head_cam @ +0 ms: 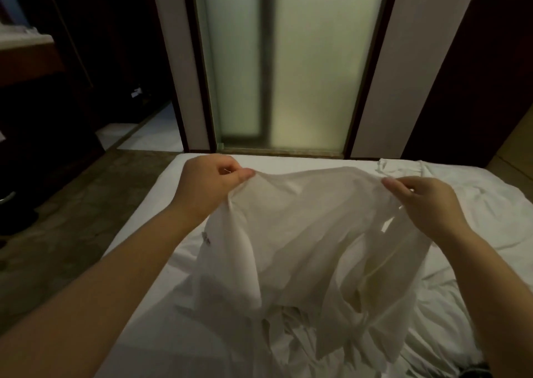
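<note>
White thin fabric garment (311,233) is hanging spread between two hands above the white-sheeted bed (161,320), and its lower part is lying crumpled on the sheet. The left hand (207,184) is pinching its upper left edge, and the right hand (424,204) is pinching its upper right edge. Both grips are closing narrowly on the cloth. A frosted glass door (317,60) is standing behind the bed.

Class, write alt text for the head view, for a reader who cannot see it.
A left hand and a right hand pinch a white garment by its top edge, holding it up over a white bed. Frosted doors stand beyond.
</note>
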The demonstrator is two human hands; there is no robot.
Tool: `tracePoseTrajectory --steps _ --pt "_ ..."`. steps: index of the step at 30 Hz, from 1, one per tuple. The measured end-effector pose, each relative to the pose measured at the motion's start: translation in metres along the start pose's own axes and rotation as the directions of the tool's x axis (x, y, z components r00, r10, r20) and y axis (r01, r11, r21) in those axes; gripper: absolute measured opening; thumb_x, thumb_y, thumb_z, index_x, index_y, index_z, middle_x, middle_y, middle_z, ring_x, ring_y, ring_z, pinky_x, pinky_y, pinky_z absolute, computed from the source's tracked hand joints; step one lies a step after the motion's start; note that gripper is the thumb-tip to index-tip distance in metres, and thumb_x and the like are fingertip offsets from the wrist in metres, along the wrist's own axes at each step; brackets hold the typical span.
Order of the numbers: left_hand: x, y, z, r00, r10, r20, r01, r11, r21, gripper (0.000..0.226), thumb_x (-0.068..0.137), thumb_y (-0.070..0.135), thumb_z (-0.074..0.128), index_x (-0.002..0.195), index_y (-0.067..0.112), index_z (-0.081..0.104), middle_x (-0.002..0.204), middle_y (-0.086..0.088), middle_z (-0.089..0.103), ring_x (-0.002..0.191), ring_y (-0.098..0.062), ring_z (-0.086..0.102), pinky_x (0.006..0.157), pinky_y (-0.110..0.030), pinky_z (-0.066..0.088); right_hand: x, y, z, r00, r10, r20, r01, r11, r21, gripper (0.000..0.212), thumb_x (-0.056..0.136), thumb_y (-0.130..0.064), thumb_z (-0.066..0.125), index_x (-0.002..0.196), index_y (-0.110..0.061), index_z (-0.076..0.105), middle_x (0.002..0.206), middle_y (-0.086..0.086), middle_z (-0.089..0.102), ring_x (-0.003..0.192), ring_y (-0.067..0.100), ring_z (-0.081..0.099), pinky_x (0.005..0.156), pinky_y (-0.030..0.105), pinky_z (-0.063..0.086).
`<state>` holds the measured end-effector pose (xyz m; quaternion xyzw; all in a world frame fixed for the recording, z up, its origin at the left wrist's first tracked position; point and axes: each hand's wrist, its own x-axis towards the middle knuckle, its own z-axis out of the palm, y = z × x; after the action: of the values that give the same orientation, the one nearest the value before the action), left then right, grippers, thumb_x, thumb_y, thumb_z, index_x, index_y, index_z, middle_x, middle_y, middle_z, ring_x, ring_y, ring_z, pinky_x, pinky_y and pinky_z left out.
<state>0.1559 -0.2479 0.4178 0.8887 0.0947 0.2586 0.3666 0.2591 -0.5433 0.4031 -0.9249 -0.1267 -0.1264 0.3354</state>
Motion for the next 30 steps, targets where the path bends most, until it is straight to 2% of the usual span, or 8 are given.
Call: tracePoseTrajectory --steps 3,5,8,14,17,23,26,30 --pt "-0.002 0.008 -0.004 0.976 0.033 0.214 -0.046 0.998 0.053 0.02 0.082 0.032 0.067 0.065 0.024 0.063 0.068 0.007 0.061 0.07 -0.007 0.055 0.068 -0.02 0.047 -0.011 -0.017 0.0 0.99 -0.124 -0.073 0.129 0.989 0.072 0.021 0.089 -0.027 0.061 0.101 -0.015 0.074 0.099 0.0 0.07 0.088 0.008 0.055 0.08 0.019 0.036" --pt "-0.004 0.012 -0.001 0.931 0.041 0.363 -0.056 0.998 0.031 0.018 0.081 0.031 0.069 0.066 0.02 0.067 0.068 0.005 0.062 0.067 -0.004 0.055 0.066 -0.019 0.047 -0.025 -0.047 0.012 0.939 -0.343 -0.013 0.342 0.932 0.121 0.017 0.084 -0.023 0.068 0.1 -0.02 0.073 0.099 -0.012 0.064 0.085 -0.009 0.054 0.077 0.002 0.033" --pt "-0.007 0.018 0.007 0.876 0.09 0.474 -0.116 0.993 0.026 0.014 0.082 0.026 0.069 0.069 0.022 0.066 0.067 0.008 0.061 0.064 0.001 0.053 0.059 -0.014 0.041 -0.045 -0.093 0.045 0.821 -0.552 0.145 0.527 0.831 0.178 0.025 0.082 -0.027 0.07 0.107 -0.027 0.069 0.104 -0.026 0.055 0.091 -0.011 0.049 0.077 -0.003 0.034" --pt "-0.001 -0.005 -0.011 0.85 0.044 0.525 -0.002 0.997 -0.081 0.022 0.084 0.02 0.066 0.064 0.028 0.066 0.061 0.008 0.058 0.067 -0.006 0.054 0.063 -0.016 0.043 -0.053 -0.13 0.088 0.904 -0.335 0.266 0.216 0.894 0.393 0.028 0.07 -0.047 0.063 0.089 -0.043 0.043 0.097 -0.027 0.054 0.088 -0.005 0.055 0.079 0.011 0.046" --pt "0.005 -0.022 -0.024 0.842 0.074 0.534 0.006 0.989 -0.146 0.015 0.083 0.026 0.068 0.067 0.027 0.068 0.063 0.01 0.062 0.064 0.001 0.056 0.058 -0.007 0.045 -0.052 -0.139 0.106 0.886 -0.346 0.309 0.237 0.91 0.339 0.023 0.077 -0.039 0.068 0.086 -0.042 0.046 0.087 -0.026 0.053 0.082 -0.003 0.055 0.074 0.01 0.044" --pt "0.016 -0.061 -0.044 0.799 0.077 0.596 0.057 0.978 -0.202 0.022 0.085 0.03 0.064 0.076 0.01 0.068 0.066 0.002 0.056 0.064 -0.004 0.051 0.062 -0.013 0.044 -0.049 -0.167 0.13 0.93 -0.319 0.181 0.265 0.925 0.272 0.014 0.089 -0.027 0.061 0.078 -0.03 0.053 0.078 -0.012 0.058 0.075 0.004 0.054 0.066 0.013 0.044" --pt "0.011 -0.078 -0.045 0.772 0.056 0.633 0.056 0.986 -0.157 0.016 0.085 0.034 0.063 0.073 0.023 0.061 0.072 0.009 0.056 0.067 -0.002 0.053 0.064 -0.013 0.043 -0.041 -0.183 0.128 0.964 -0.254 0.082 0.231 0.947 0.224 0.016 0.089 -0.024 0.063 0.078 -0.028 0.052 0.077 -0.013 0.055 0.071 0.005 0.051 0.062 0.007 0.04" --pt "0.008 -0.101 -0.045 0.835 0.054 0.547 0.079 0.973 -0.216 0.014 0.086 0.036 0.062 0.084 0.022 0.061 0.088 0.006 0.06 0.084 -0.011 0.06 0.078 -0.022 0.052 -0.027 -0.2 0.119 0.977 -0.206 -0.052 0.212 0.961 0.18 0.015 0.086 -0.021 0.067 0.077 -0.025 0.055 0.073 -0.015 0.055 0.067 0.001 0.049 0.059 0.005 0.036"
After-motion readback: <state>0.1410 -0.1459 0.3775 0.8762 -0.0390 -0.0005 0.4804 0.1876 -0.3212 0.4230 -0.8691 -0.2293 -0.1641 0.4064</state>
